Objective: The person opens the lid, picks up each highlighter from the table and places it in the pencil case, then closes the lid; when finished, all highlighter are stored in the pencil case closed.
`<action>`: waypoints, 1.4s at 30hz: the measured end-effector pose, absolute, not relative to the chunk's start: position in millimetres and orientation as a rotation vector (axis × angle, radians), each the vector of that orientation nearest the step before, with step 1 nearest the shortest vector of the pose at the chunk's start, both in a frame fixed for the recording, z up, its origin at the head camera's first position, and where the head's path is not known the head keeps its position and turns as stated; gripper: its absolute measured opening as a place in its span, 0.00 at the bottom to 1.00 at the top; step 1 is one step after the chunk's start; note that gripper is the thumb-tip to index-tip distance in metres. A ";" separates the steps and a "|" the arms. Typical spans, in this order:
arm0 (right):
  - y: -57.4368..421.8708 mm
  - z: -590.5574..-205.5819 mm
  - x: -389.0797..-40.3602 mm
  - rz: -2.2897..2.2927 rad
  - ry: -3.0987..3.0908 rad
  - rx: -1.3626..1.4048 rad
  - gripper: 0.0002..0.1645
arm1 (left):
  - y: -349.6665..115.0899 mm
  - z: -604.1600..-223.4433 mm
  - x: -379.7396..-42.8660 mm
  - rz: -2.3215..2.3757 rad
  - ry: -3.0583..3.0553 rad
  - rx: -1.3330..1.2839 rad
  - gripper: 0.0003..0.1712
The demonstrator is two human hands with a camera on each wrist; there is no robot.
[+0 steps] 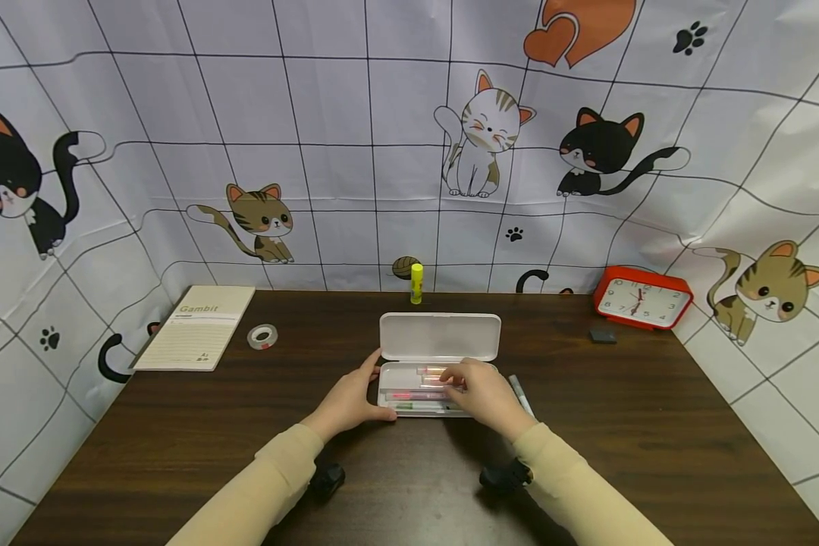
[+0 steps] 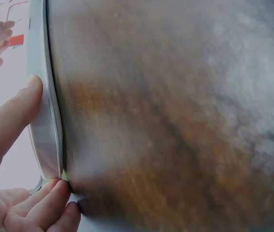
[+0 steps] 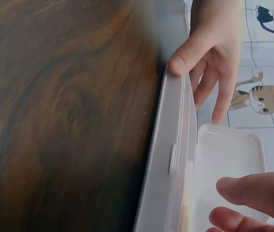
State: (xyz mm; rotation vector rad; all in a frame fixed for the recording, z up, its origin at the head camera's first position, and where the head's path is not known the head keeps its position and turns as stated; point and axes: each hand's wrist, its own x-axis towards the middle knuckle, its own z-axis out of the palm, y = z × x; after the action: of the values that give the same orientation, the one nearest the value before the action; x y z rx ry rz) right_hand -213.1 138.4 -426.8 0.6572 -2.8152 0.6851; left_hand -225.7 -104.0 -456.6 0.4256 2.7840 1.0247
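Note:
A white pencil case point(image 1: 440, 337) lies on the table with its lid raised toward the wall. Several pens point(image 1: 416, 396), some pink, lie lengthwise inside. My left hand point(image 1: 351, 398) grips the case's left end, thumb at the front edge and fingers round the side; the left wrist view shows the fingertips at the case's corner point(image 2: 50, 140). Over the right half of the tray, my right hand point(image 1: 484, 390) has bent fingers down among the pens. In the right wrist view its thumb and a finger stand slightly apart; I cannot tell whether they hold a pen.
A grey-white marker point(image 1: 521, 394) lies right of the case. Behind it stands a yellow glue stick point(image 1: 417, 283). A tape roll point(image 1: 262, 337) and a notepad point(image 1: 194, 327) are at left. A red clock point(image 1: 644, 297) and a dark eraser-like block point(image 1: 602, 336) are at right.

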 end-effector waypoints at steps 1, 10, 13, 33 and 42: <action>140.8 -427.5 -213.1 0.696 -2.814 0.655 0.04 | -103.9 -456.7 -226.0 1.026 2.784 0.425 0.66; 163.7 -428.8 -209.9 0.758 -2.832 0.572 0.06 | -103.4 -457.1 -227.0 1.016 2.785 0.417 0.66; 171.9 -429.9 -209.2 0.752 -2.835 0.546 0.06 | -103.8 -457.5 -226.9 1.013 2.782 0.413 0.66; 219.2 -438.9 -202.1 0.727 -2.875 0.416 0.07 | -103.7 -460.6 -228.2 1.016 2.771 0.398 0.66; 234.9 -442.8 -199.7 0.746 -2.877 0.378 0.10 | -103.9 -458.8 -226.9 1.022 2.769 0.401 0.66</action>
State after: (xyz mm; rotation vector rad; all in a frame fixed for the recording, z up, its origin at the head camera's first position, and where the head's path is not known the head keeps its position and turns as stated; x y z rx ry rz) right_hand -199.7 234.9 -442.8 0.3777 -2.8765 0.7459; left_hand -226.9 -103.9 -458.8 0.4008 2.7687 1.0224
